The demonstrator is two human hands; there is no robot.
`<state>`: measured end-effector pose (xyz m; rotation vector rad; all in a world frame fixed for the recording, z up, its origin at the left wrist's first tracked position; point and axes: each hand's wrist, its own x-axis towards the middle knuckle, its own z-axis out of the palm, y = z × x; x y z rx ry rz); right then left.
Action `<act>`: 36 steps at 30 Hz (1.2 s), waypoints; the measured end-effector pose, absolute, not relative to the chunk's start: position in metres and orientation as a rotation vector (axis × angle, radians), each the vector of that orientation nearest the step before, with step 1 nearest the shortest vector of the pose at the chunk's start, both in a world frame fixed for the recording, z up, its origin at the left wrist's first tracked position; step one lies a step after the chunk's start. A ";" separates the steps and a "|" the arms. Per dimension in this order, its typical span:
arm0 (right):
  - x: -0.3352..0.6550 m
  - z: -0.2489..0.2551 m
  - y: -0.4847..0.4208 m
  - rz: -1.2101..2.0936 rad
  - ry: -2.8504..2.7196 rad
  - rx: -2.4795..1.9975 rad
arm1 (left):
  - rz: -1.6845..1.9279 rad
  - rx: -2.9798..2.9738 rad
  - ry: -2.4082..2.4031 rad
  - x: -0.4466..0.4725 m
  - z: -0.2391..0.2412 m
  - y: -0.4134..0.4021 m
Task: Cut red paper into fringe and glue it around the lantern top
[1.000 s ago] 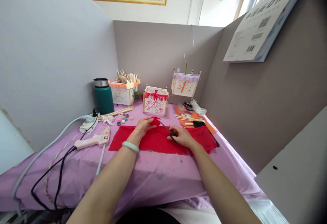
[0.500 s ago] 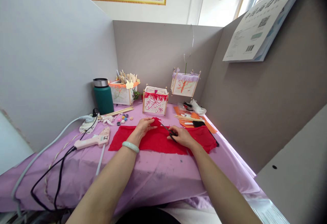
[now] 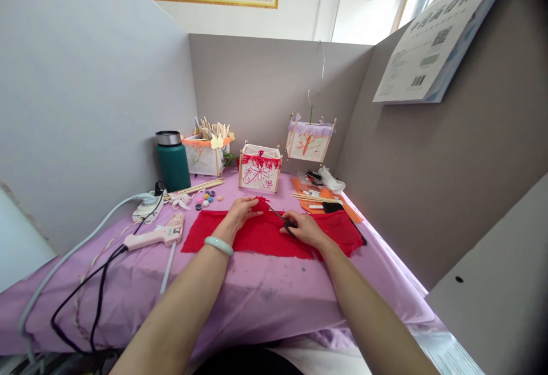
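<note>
A long piece of red cloth (image 3: 265,241) lies flat across the purple-covered table in front of me. My left hand (image 3: 242,213) pinches a small fringed red strip (image 3: 262,204) above the cloth's far edge. In my right hand (image 3: 303,228) is a pair of dark-handled scissors (image 3: 289,224), its blades pointing left and away, with the tips at the strip's right side. Whether the blades are closed on the strip is too small to tell. Just beyond my hands stands a white lantern (image 3: 259,176) with a red fringe and flower drawing.
A green bottle (image 3: 172,164) and a box of sticks (image 3: 203,158) stand at back left. The pink glue gun (image 3: 158,236) and its cords lie at left. Several buttons (image 3: 206,199) are behind my left hand. Another lantern (image 3: 310,142) hangs at back right, above orange sheets (image 3: 353,209).
</note>
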<state>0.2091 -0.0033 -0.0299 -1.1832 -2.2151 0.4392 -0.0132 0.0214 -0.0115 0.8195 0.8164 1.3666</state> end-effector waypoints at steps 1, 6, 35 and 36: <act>0.209 -0.030 -0.003 0.436 -2.218 -1.185 | 1.365 0.822 0.816 -0.013 -0.011 0.021; 0.209 -0.029 -0.003 0.422 -2.224 -1.202 | 1.366 0.824 0.826 -0.013 -0.010 0.020; 0.207 -0.028 -0.005 0.409 -2.227 -1.167 | 1.288 0.894 0.845 -0.011 -0.007 0.015; 0.207 -0.028 -0.005 0.411 -2.226 -1.165 | 1.274 0.906 0.846 -0.011 -0.006 0.014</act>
